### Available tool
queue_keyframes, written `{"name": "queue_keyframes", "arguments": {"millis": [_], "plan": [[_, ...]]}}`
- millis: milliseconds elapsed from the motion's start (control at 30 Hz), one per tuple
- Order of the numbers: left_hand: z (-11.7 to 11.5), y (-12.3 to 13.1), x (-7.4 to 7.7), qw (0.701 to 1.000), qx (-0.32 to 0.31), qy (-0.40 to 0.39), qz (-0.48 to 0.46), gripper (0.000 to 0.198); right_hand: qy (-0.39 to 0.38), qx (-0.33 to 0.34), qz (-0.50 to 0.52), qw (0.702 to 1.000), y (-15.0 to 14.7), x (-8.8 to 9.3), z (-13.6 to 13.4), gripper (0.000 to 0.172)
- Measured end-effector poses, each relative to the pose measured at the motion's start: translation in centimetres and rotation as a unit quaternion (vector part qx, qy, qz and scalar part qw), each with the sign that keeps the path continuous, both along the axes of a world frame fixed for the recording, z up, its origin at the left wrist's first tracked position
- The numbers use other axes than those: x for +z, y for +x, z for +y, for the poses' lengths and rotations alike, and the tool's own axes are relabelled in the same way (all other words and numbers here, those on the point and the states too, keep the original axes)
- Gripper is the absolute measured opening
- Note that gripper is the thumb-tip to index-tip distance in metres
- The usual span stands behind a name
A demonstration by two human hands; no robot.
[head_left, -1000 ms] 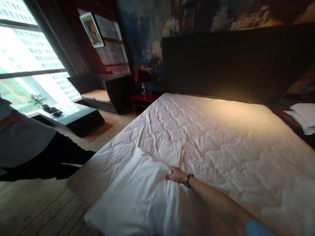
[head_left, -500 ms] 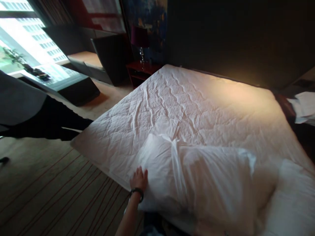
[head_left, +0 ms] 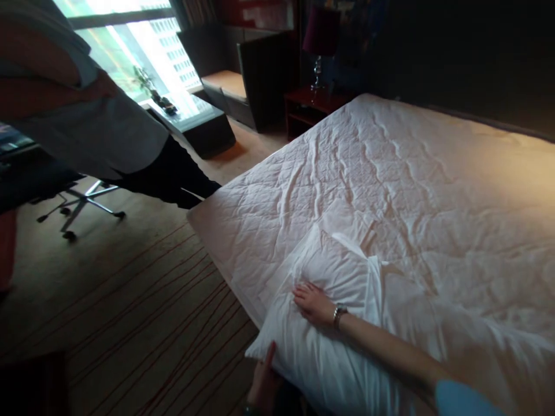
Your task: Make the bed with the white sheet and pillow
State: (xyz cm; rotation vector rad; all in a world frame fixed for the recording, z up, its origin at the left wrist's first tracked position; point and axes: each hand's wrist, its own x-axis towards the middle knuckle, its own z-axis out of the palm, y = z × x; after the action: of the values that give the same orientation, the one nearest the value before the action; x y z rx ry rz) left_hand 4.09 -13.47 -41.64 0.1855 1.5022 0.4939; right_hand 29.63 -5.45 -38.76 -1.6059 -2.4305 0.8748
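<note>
White pillow (head_left: pixel 333 271) lying tilted at the near corner of the bed (head_left: pixel 433 173), one tip poking past the mattress edge toward the floor. Right hand (head_left: pixel 314 303) laid palm down on top of the pillow, fingers spread flat; grip wide, nothing pinched, a wristwatch (head_left: pixel 339 314) just behind it on the wrist. Left hand (head_left: pixel 264 384) against the pillow's near lower edge, fingers pointing up along the fabric; cannot tell whether that grip is closed on the cloth or only touching, being dark and partly cut off by the frame.

Judged as a steadying or pressing step: one palm holding the pillow down, the other at its edge. Any next move on the pillow would seem to call for a firm hold of that near edge while the flat palm keeps the body from sliding off the corner.

Beyond the pillow, quilted and creased mattress cover running away to the dark headboard side. Right of the pillow, more white bedding bunched under the forearm. Left of the pillow, striped carpet (head_left: pixel 130 300). Further left and beyond, another person (head_left: pixel 87 127) in a grey top and dark trousers, leaning in, well apart from the pillow. Behind that person, an office chair base (head_left: pixel 82 202). Far beyond the pillow, a nightstand (head_left: pixel 307 107) with a lamp (head_left: pixel 318 40), and a bright window (head_left: pixel 130 34).
</note>
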Motion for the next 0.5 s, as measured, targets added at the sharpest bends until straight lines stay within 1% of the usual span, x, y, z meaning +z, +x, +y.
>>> {"name": "queue_keyframes", "arguments": {"millis": [33,67,100,133,167,200,233,267,300,333,367,400,433,467,500], "plan": [[0.2,0.6,0.7,0.999,0.034,-0.022,-0.024,0.059,0.034,-0.022,0.0,0.999,1.7,0.6,1.0,0.05],[0.5,1.1,1.4,0.997,0.052,-0.031,-0.038,0.057,0.075,-0.069,-0.005,0.995,3.6,1.9,2.3,0.054],[1.0,1.3,2.2,0.997,0.056,-0.03,-0.042,0.056,0.111,-0.143,-0.019,0.983,5.4,3.7,3.8,0.06],[1.5,1.6,2.9,0.998,0.055,-0.022,-0.037,0.055,0.123,-0.226,-0.034,0.966,7.1,5.5,5.2,0.069],[2.2,1.9,3.7,0.998,0.056,-0.014,-0.036,0.054,0.099,-0.292,-0.049,0.95,8.2,7.1,6.2,0.078],[3.0,2.4,4.6,0.997,0.06,-0.002,-0.044,0.053,0.052,-0.328,-0.056,0.942,8.9,8.5,6.7,0.084],[3.8,3.2,5.7,0.996,0.065,0.011,-0.055,0.051,0.001,-0.326,-0.053,0.944,8.9,9.6,6.3,0.089],[4.5,4.5,7.1,0.996,0.053,0.038,-0.068,0.047,-0.035,-0.29,-0.042,0.955,8.3,10.4,5.2,0.093],[5.0,6.2,8.8,0.993,0.025,0.078,-0.084,0.041,-0.043,-0.238,-0.027,0.97,7.5,11.1,3.4,0.097],[5.3,8.2,10.8,0.987,-0.014,0.125,-0.099,0.036,-0.021,-0.189,-0.015,0.982,6.5,11.8,0.9,0.102],[5.2,10.5,13.3,0.969,-0.085,0.197,-0.118,0.031,0.025,-0.164,-0.007,0.986,5.7,12.7,-1.9,0.103],[4.8,12.7,16.0,0.951,-0.133,0.24,-0.144,0.026,0.076,-0.163,-0.003,0.984,5.3,13.9,-4.8,0.097],[4.2,14.7,18.9,0.931,-0.169,0.272,-0.174,0.022,0.12,-0.181,0.001,0.976,5.4,15.5,-7.6,0.083],[3.6,16.2,21.7,0.906,-0.201,0.31,-0.209,0.018,0.149,-0.21,0.007,0.966,6.1,17.3,-10.2,0.063],[3.0,17.2,24.2,0.868,-0.233,0.359,-0.251,0.017,0.164,-0.246,0.018,0.955,7.4,19.4,-12.6,0.045]]}}
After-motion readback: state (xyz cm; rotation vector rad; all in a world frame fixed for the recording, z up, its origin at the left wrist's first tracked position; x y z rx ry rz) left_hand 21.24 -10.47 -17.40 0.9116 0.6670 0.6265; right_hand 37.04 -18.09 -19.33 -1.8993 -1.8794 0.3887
